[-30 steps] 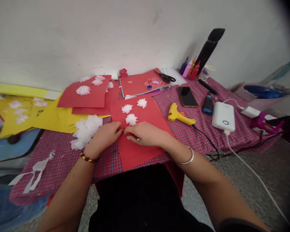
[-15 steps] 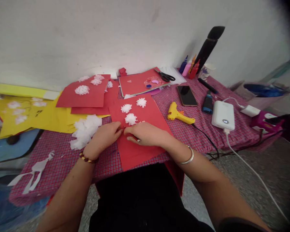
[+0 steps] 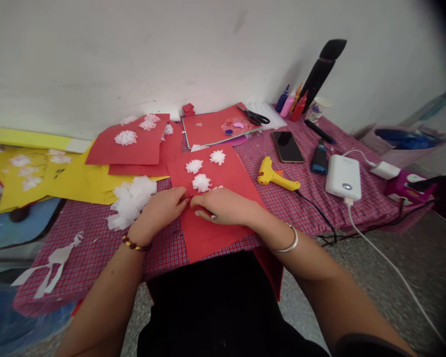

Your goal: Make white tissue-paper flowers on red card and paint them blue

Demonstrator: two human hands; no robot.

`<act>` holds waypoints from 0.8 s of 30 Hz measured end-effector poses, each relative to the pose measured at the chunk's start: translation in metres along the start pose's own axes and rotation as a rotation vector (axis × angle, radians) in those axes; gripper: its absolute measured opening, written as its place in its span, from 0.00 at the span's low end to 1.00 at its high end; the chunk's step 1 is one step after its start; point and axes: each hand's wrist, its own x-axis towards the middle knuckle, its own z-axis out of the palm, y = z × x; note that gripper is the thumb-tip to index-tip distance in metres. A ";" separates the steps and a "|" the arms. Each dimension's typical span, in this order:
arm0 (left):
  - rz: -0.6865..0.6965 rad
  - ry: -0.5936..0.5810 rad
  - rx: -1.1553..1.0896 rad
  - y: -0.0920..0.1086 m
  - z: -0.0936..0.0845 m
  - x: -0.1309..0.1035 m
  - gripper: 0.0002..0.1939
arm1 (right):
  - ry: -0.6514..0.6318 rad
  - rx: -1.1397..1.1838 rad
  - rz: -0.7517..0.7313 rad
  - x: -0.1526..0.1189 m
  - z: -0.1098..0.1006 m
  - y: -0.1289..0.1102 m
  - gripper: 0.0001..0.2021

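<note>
A red paper sheet (image 3: 211, 240) lies on the checked cloth in front of me. Several white crumpled-paper flowers (image 3: 201, 183) sit on its upper part, one of them partly covered by my right hand (image 3: 225, 206). That hand rests over the sheet with its fingers curled in; what they pinch, if anything, is hidden. My left hand (image 3: 165, 204) is at the sheet's left edge, fingers drawn together, its tips almost meeting those of the right. Too little shows between the fingertips to name a thing there. Beside my left wrist is a heap of white tissue pieces (image 3: 132, 201).
To the right lie a yellow glue gun (image 3: 277, 178), a phone (image 3: 288, 147) and a white power bank (image 3: 344, 177) with cables. Black scissors (image 3: 258, 118) rest at the back. Red sheets with white flowers (image 3: 134, 153) and yellow paper (image 3: 82, 181) spread leftward. White scraps (image 3: 59, 255) lie front left.
</note>
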 end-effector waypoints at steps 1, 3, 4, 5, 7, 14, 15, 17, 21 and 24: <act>0.000 0.000 -0.001 0.000 0.000 0.000 0.08 | 0.002 0.000 -0.001 0.000 0.000 0.000 0.09; 0.000 0.001 -0.004 0.001 0.000 0.000 0.08 | 0.007 -0.003 -0.003 0.000 0.000 0.001 0.09; -0.001 0.002 -0.005 0.001 0.000 0.000 0.08 | 0.010 -0.005 -0.003 0.000 0.001 0.001 0.09; -0.003 0.002 -0.007 0.001 0.000 -0.001 0.09 | 0.012 -0.007 -0.004 -0.001 0.001 0.001 0.09; -0.005 0.001 -0.009 0.001 0.000 -0.001 0.09 | 0.013 -0.009 -0.005 -0.001 0.001 0.001 0.09; -0.006 -0.004 -0.010 0.000 0.000 0.000 0.08 | 0.022 -0.006 -0.011 -0.001 0.001 0.001 0.09; -0.006 -0.003 -0.010 0.000 0.000 0.000 0.08 | 0.022 -0.007 -0.011 0.000 0.001 0.001 0.09; -0.005 -0.002 -0.009 0.000 0.000 0.000 0.08 | 0.021 -0.009 -0.014 0.000 0.001 0.001 0.09; -0.008 -0.001 -0.008 0.001 0.000 -0.001 0.08 | 0.016 -0.010 -0.013 0.001 0.001 0.001 0.09; -0.007 0.001 -0.006 0.001 0.000 -0.001 0.09 | 0.017 -0.015 -0.015 0.001 0.001 0.001 0.09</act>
